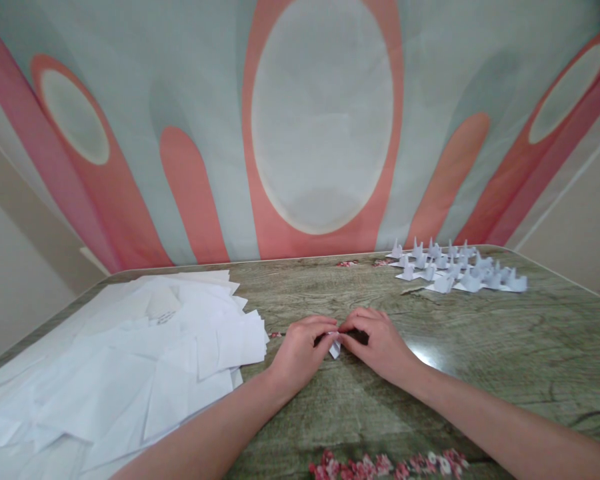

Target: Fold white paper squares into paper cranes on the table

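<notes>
A small folded piece of white paper (335,349) is pinched between my two hands just above the table, near the middle of the view. My left hand (303,350) grips its left side between thumb and fingers. From the right, my right hand (373,339) pinches the same paper with thumb and forefinger. Only the paper's lower pointed end shows; the fingers cover the rest. Farther right, at the back of the table, stand several folded white paper cranes (473,275) in close rows.
A wide, loose heap of white paper sheets (115,360) covers the table's left side. The wood-grain table (485,360) has printed pink flowers (380,465) along its near edge. Behind its far edge hangs a pale green and coral patterned backdrop (325,120).
</notes>
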`<state>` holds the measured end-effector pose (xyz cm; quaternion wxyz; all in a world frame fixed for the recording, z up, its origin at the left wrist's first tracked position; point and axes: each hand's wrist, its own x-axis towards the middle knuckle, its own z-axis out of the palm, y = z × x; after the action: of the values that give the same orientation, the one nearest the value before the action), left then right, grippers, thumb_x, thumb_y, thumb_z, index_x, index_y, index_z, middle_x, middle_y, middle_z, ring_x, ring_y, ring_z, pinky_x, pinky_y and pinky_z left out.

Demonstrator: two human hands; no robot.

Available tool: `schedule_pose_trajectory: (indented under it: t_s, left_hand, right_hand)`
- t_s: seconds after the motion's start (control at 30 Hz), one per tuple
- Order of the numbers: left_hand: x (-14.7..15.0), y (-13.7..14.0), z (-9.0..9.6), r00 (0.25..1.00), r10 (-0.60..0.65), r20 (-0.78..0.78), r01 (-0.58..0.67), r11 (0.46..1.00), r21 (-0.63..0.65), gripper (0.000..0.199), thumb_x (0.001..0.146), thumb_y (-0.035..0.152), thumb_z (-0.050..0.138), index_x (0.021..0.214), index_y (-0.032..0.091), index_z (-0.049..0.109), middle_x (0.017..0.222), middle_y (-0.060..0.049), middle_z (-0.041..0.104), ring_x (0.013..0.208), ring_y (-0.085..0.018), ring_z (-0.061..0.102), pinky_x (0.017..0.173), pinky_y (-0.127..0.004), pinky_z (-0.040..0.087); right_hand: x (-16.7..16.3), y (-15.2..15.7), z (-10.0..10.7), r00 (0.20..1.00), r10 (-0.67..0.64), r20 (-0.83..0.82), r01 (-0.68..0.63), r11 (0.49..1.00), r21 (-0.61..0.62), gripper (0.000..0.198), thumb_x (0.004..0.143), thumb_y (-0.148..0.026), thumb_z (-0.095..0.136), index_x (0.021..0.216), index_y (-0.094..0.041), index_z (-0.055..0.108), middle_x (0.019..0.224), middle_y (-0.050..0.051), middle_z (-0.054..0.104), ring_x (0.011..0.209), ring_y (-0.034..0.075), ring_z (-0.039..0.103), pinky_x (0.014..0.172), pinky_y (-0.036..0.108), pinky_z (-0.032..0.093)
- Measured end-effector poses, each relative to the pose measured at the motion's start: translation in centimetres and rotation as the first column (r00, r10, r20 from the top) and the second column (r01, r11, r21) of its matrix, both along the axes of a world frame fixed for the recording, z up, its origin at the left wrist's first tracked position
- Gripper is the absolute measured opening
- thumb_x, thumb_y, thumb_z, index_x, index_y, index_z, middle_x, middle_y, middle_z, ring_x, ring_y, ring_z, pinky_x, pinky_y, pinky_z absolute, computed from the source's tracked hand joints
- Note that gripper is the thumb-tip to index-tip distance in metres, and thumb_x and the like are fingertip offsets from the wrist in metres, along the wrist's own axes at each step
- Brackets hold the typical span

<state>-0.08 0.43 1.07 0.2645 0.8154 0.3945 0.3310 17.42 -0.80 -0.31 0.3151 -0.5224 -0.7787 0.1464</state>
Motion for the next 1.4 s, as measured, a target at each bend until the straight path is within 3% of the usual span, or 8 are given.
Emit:
schedule_pose_trajectory:
  t_s: [0.5,1.07,1.4]
  left_hand:
    - [0.4,-0.71,0.37,0.999,-0.008,-0.033,0.01,0.999,0.043,0.026,0.069,0.017,0.059,0.095,0.018,0.065,0.093,-0.004,0.065,0.088,-0.017,0.059,0.084,-0.027,0.045]
    - [0.38,-0.37,0.36,0.999,-0.042,-0.028,0.042,0.999,-0.025,0.023,0.072,0.013,0.057,0.09,0.02,0.067,0.093,-0.003,0.062,0.088,-0.016,0.057,0.082,-0.027,0.044]
    - [0.5,-0.1,-0.12,1.0,0.0,-0.029,-0.001,0.999,-0.039,0.019,0.07,0.012,0.058,0.084,0.02,0.07,0.094,-0.005,0.063,0.085,-0.016,0.059,0.081,-0.029,0.045]
  right_hand:
    - [0.09,0.16,0.04,1.0,0.021,-0.022,-0.02,1.0,0.022,0.01,0.078,-0.026,0.059,0.073,-0.023,0.066,0.074,0.001,0.061,0.074,0.017,0.054,0.071,0.031,0.037]
    - [0.13,-0.08,0.04,0.999,0.022,-0.026,-0.021,0.999,0.037,0.009,0.078,-0.024,0.059,0.072,-0.022,0.065,0.074,0.001,0.061,0.073,0.017,0.054,0.073,0.033,0.038]
    - [0.44,-0.38,-0.25,0.999,0.038,0.022,-0.04,0.996,0.074,0.008,0.077,-0.019,0.06,0.077,-0.023,0.067,0.075,0.001,0.06,0.075,0.017,0.053,0.072,0.032,0.039]
